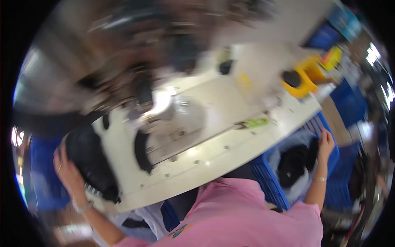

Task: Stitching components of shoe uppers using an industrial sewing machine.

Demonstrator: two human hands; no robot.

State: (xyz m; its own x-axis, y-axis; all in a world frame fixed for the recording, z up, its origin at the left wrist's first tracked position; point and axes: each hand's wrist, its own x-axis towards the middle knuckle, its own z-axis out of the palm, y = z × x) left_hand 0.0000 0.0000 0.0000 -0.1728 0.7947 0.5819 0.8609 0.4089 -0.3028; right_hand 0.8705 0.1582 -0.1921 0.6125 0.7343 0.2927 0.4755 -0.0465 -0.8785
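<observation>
At the left end of the white table, my left hand (70,177) rests against a dark, rounded, cloth-like item (91,162). Its fingers are stretched out and apart along the outer side. Whitish marks run along the item's lower edge near my wrist. My right hand (326,145) is at the far right rim of a blue plastic basket (269,187), its fingers bent over the edge. Inside the basket lie black pieces (293,164) and pale grey cloth or lining (298,191).
A sewing machine (142,88), blurred, stands on the white table (197,164) with its lamp lit. Green-handled snips (255,122) lie on the tabletop. A yellow holder (306,78) with a dark round piece sits at the right. Blue crates (349,101) stand beyond.
</observation>
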